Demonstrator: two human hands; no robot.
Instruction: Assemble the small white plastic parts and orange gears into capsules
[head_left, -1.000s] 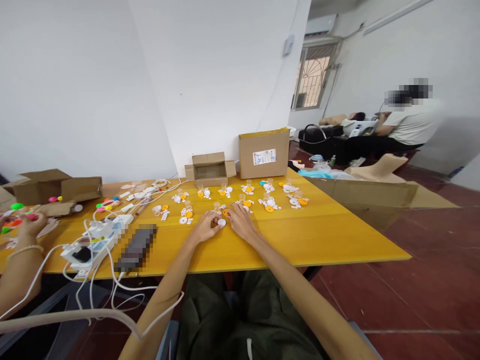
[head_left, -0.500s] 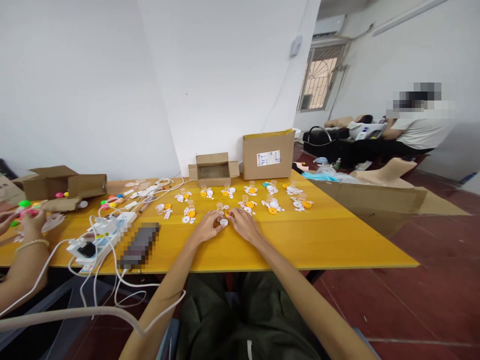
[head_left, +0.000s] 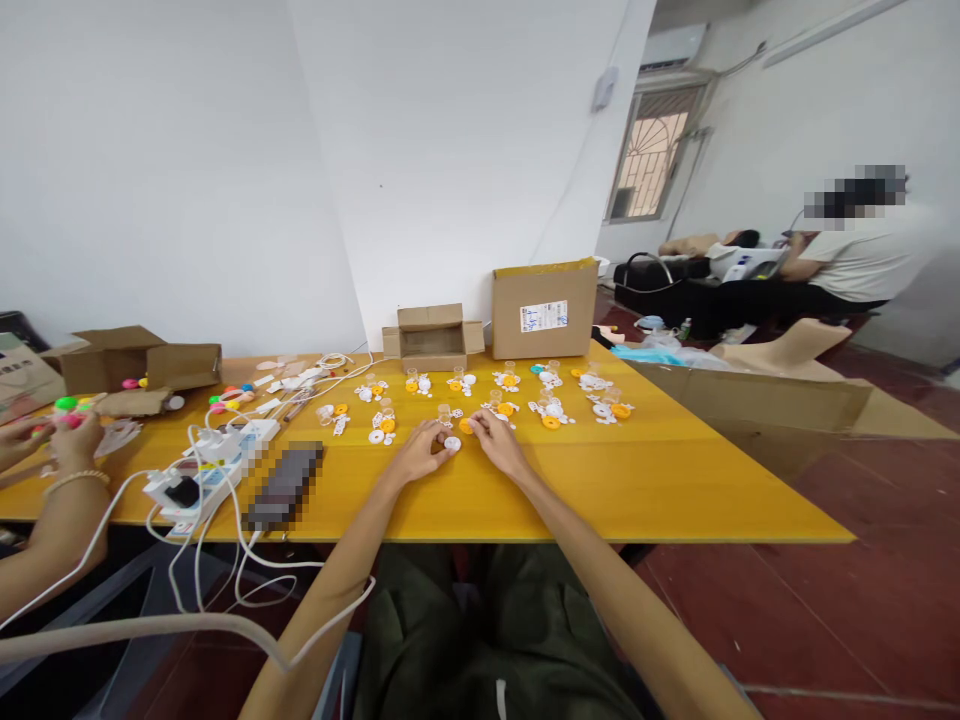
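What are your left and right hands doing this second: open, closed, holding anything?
Left hand: closed, holding a white disc at its fingertips.
Right hand: fingertips at an orange piece; whether they grip it cannot be told.

Room is left over the table (head_left: 675, 490), right of centre. Passage is blocked by cables (head_left: 187, 622) at lower left, by small parts (head_left: 551, 422) mid-frame.

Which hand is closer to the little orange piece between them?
Right. The right hand seems to touch the orange piece; the left hand is farther left, at the white disc.
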